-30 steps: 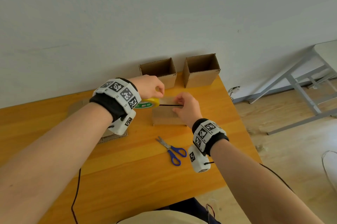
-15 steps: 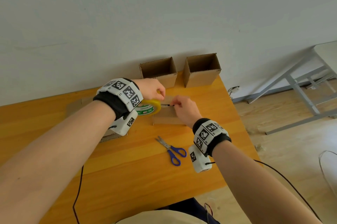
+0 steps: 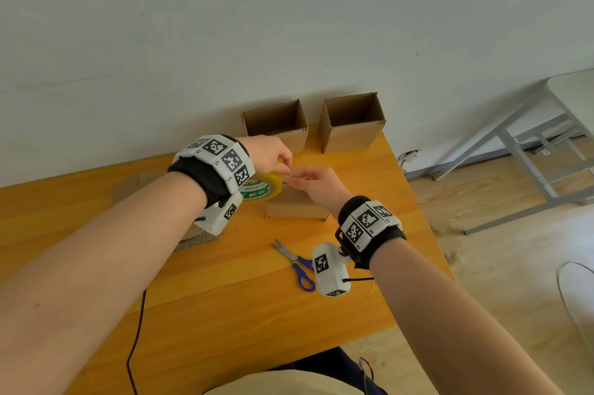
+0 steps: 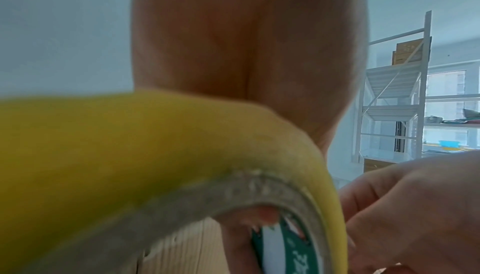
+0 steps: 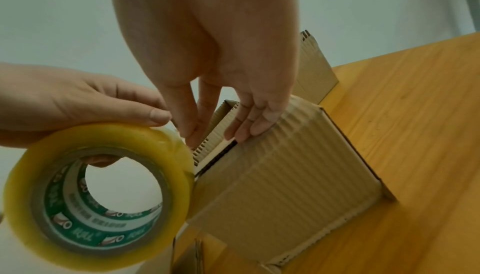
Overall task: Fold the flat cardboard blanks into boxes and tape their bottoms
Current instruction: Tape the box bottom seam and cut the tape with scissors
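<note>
My left hand (image 3: 273, 158) grips a roll of yellowish clear tape (image 3: 262, 189) with a green core label, held just left of a folded cardboard box (image 3: 295, 208). The box stands upside down on the table, its bottom flaps closed with a dark seam showing. In the right wrist view the tape roll (image 5: 98, 196) hangs against the box (image 5: 285, 176). My right hand (image 3: 311, 184) is right beside the roll. Its thumb and forefinger pinch at the roll's rim, where the tape end would be. Its other fingers (image 5: 249, 128) rest on the flap. The clear tape end itself cannot be made out.
Two open finished boxes (image 3: 276, 124) (image 3: 353, 124) stand at the wall. Blue-handled scissors (image 3: 297, 263) lie in front of the box. Flat blanks (image 3: 128, 185) lie at the left under my forearm. The wooden table (image 3: 225, 314) ends close on the right; a grey metal frame (image 3: 530, 153) stands on the floor.
My right hand has moved left along the box top to the tape roll. The left hand and roll have shifted a little. The box has stayed put.
</note>
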Available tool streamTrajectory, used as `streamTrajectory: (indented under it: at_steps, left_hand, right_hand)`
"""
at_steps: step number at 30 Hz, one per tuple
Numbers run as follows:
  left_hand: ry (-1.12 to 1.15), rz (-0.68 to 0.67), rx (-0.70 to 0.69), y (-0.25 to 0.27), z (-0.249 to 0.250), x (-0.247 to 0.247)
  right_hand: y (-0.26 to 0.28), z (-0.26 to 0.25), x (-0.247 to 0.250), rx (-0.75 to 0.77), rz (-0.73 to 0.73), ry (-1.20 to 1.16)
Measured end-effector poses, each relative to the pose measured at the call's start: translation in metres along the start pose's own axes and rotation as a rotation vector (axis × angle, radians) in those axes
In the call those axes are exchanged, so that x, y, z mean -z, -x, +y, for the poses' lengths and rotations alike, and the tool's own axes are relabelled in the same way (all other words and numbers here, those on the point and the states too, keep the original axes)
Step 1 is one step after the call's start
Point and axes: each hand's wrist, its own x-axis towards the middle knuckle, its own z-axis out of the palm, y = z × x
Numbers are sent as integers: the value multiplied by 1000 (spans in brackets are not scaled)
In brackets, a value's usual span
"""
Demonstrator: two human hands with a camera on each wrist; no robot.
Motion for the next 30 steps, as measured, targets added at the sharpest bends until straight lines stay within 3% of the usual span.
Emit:
streamTrajectory:
  at_steps: [5,15,22,26,28,30]
  left_hand:
    - [9,31,-8,3,0,-2]
    - [26,102,36,28,-14,-1]
    - [158,421,131,49,-31,-27]
    - [366,646,310,52,-31,-58]
    - [558,641,473,48,-32,-73]
    - [865,553,564,43,-31,-84]
  right_hand:
    - [0,-6,0,-68,-21,-127]
    - [-3,1,-1,-9,49,94]
    - [-3,11,3,3,99,49]
    - [-3,15,2,12,122,-3]
    - [-1,17,1,10,135,-34]
    - [-1,18,1,9,142,-50]
